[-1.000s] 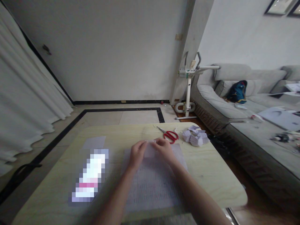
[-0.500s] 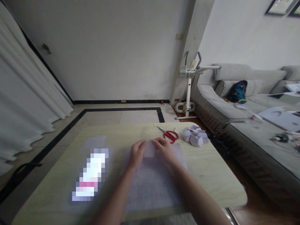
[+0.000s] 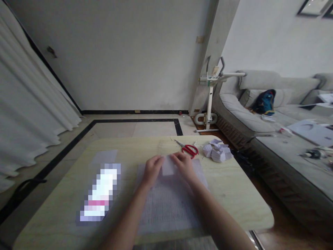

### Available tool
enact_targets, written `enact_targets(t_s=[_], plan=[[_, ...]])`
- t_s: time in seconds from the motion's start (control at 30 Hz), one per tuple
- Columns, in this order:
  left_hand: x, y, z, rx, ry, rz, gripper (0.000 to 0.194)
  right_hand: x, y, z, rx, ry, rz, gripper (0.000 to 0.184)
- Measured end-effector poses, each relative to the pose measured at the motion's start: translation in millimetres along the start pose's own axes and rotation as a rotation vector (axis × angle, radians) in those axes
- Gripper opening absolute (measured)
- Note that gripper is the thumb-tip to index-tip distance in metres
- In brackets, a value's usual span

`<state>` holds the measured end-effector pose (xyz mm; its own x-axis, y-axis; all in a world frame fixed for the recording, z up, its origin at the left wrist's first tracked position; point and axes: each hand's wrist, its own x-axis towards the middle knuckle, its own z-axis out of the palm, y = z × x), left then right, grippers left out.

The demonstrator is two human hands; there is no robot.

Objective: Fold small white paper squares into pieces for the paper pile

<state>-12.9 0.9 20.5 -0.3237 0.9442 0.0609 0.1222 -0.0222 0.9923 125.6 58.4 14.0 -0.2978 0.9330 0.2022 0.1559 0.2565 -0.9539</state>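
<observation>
My left hand (image 3: 151,170) and my right hand (image 3: 183,165) meet over a small pale paper piece (image 3: 168,166), each pinching one side of it. The piece rests just above a large printed sheet (image 3: 169,205) lying flat on the light wooden table (image 3: 234,187). Both sets of fingers are curled in on the paper's edges. Red-handled scissors (image 3: 189,149) lie just beyond my right hand. A heap of folded white paper pieces (image 3: 217,151) sits to the right of the scissors.
A loose pale paper slip (image 3: 104,157) lies at the table's left, above a blurred-out oblong object (image 3: 100,192). A grey sofa (image 3: 273,128) with a blue bag (image 3: 264,101) stands on the right, a white exercise machine (image 3: 210,100) behind the table, curtains (image 3: 26,114) at left.
The hands stay in place on the small paper; it now stands out slightly more between the fingers. The view has shifted a little.
</observation>
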Motion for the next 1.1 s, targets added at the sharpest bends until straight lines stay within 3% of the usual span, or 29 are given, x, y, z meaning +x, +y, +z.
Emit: enact_targets(t_s=[0.43,0.67,0.93,1.1], plan=[[2.3,0.4,-3.1,0.057,0.093,0.049,0.03,0.6,0.7,2.0,0.081,-0.09,0.015,0.029],[0.5,-0.2,-0.9,0.018,0.075,0.033,0.029,-0.4,-1.8,1.1,0.106,-0.077,0.049,0.027],[1.3,-5.6,3.9,-0.095,-0.07,-0.06,0.03,0.1,-1.1,-0.2,0.102,0.0,0.01,0.03],[3.1,-3.3,-1.0,0.034,0.011,-0.004,0.03,0.0,0.1,3.0,0.106,-0.092,0.033,0.032]])
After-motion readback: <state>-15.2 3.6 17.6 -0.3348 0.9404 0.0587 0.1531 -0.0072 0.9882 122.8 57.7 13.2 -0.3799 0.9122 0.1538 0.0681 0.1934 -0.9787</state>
